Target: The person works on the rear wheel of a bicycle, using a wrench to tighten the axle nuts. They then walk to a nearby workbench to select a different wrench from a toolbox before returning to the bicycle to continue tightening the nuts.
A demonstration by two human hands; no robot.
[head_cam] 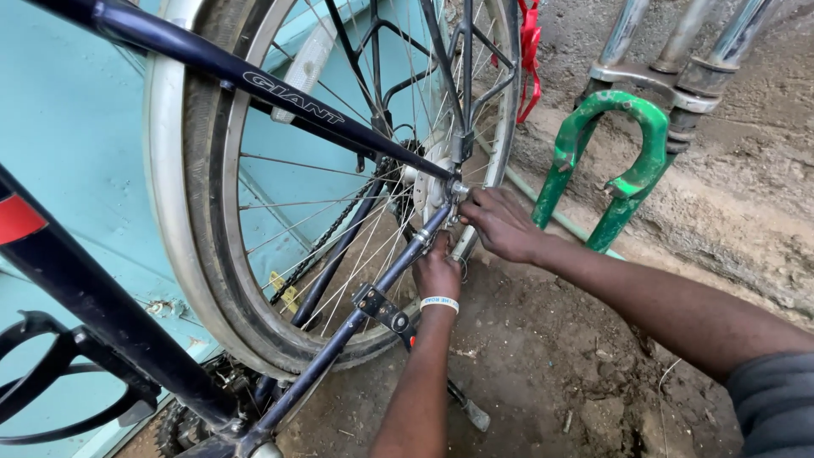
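1. Right hand (502, 222), centre of frame: fingers (471, 206) curled onto the rear axle nut (459, 190), pinching it. No tool visible in the grip.
2. Left hand (437, 273), just below and left of the right: fingers wrapped around the lower end of the chainstay (386, 276) near the axle; whether they also hold a small part I cannot tell. White wristband (439, 302) on the wrist.
3. Axle nut sits at the hub of the rear wheel (199, 212), which fills the upper left of frame; dark frame tubes (254, 80) meet at it.
4. Chain (318, 248) hangs slack behind the spokes, left of the hands.
5. Kickstand (407, 326) lies below the left wrist, tip toward the dirt ground (543, 356).
6. Green fork (632, 153), upper right, leans on the rough wall.
7. Risk (judgement): fingers sit close to spokes and chain; if the wheel turns, they could be pinched. A bare-finger grip on the nut may slip, and a loosened nut could be lost in the dirt.
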